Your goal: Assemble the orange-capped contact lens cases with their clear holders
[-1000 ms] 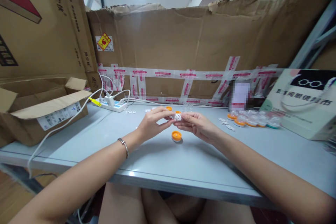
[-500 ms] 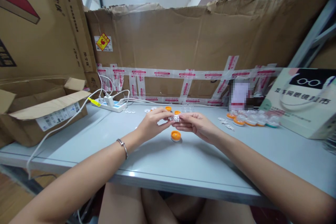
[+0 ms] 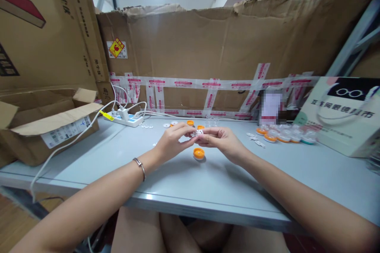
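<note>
white perforated part [image 3: 199, 132] | small (round) | pinched above table

Between the fingers [image 3: 184, 127], a white perforated piece [image 3: 199, 132], mostly hidden; behind, a pixelated patch [image 3: 272, 107].

Bright overhead glare, warped edges

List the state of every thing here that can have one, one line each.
white perforated piece: held off the table, pinched between both hands
left hand: fingertips shut on the piece
right hand: fingertips shut on the piece
orange cap: lying on the table, untouched
cardboard box: flaps open
power strip: plugs inserted
</note>
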`<state>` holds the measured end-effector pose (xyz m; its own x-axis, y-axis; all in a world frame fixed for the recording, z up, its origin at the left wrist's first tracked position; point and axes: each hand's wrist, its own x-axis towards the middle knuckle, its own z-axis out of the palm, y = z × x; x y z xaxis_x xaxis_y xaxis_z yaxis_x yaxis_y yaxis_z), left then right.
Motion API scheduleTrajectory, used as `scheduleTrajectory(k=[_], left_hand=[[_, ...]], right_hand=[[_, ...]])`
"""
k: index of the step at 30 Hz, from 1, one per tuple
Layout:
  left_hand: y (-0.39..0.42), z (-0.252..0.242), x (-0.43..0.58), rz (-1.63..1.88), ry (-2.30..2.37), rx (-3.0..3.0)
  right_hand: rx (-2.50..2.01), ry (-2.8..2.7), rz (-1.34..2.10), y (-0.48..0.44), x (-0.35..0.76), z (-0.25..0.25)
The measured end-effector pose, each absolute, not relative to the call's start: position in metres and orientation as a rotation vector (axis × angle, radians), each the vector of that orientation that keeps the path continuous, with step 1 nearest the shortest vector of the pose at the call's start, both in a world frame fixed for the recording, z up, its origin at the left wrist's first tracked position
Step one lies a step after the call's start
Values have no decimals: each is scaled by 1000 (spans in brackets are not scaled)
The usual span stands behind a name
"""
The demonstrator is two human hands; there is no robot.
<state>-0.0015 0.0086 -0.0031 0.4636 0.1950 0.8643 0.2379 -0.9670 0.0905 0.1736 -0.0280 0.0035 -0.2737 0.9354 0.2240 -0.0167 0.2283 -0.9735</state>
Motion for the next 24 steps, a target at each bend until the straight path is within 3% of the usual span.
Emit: scheduleTrajectory(k=[24], left_hand=[[8, -7, 1, -1520, -445, -2589]], right_hand=[[-884, -1571, 1067, -25, 171, -1]])
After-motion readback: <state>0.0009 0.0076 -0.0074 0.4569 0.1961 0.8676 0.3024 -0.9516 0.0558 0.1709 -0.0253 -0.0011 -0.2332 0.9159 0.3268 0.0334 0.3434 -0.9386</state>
